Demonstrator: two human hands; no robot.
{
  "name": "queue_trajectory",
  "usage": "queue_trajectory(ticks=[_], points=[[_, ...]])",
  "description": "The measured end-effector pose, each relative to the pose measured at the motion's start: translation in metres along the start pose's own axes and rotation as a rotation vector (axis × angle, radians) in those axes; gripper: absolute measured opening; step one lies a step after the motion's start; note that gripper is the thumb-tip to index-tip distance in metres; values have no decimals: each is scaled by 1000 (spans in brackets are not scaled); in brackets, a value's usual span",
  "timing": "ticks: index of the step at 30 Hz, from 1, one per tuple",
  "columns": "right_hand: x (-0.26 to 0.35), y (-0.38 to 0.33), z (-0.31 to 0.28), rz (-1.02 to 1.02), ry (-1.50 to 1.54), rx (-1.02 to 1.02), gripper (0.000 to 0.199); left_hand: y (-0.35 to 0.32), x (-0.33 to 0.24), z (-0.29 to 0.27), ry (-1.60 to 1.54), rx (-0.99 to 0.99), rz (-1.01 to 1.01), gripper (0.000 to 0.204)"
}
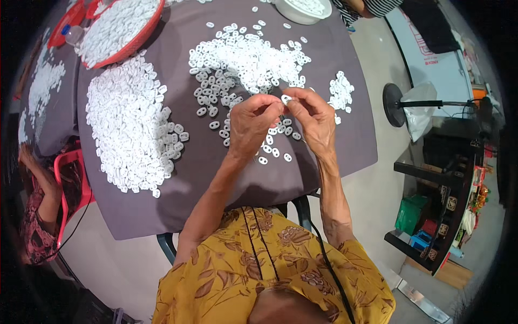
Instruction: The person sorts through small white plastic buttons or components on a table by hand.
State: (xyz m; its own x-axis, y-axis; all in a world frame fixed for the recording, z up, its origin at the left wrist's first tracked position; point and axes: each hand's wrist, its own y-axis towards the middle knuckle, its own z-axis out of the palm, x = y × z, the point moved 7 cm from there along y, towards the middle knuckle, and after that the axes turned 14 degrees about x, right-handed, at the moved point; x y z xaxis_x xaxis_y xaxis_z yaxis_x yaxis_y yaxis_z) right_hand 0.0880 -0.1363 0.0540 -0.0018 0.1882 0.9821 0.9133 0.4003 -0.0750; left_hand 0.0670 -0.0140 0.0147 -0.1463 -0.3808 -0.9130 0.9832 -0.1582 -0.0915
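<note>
Both of my hands meet above the middle of the grey-covered table (216,162). A small white oval plastic piece with two holes (285,99) is pinched between the thumb and index finger of my right hand (317,123). My left hand (249,123) is closed, its thumb and index fingertips close beside that piece. What sits in the left fingers, if anything, is too small to make out. A loose heap of similar two-holed white pieces (253,56) spreads just beyond my hands, with several lying under and around them.
A large pile of white pieces (127,127) covers the table's left side, a smaller cluster (341,92) the right. A red basket (131,52) and a white bowl (303,18) stand at the back. People sit at the far right and far left, near a red chair (67,161).
</note>
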Motion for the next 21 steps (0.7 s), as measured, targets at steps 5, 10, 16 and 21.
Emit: queue_trajectory(ticks=[5,10,16,21], points=[[0,1,-2,-26,-105,35,17,1,2,-1,17,-20,-22,10],[-10,3,-2,29,137,-3,18,4,3,0,6,11,-26,9],[-15,2,-3,15,193,-71,17,4,4,1,-17,11,-31,9],[-15,1,-6,-14,273,-151,17,3,2,2,22,6,-33,10]])
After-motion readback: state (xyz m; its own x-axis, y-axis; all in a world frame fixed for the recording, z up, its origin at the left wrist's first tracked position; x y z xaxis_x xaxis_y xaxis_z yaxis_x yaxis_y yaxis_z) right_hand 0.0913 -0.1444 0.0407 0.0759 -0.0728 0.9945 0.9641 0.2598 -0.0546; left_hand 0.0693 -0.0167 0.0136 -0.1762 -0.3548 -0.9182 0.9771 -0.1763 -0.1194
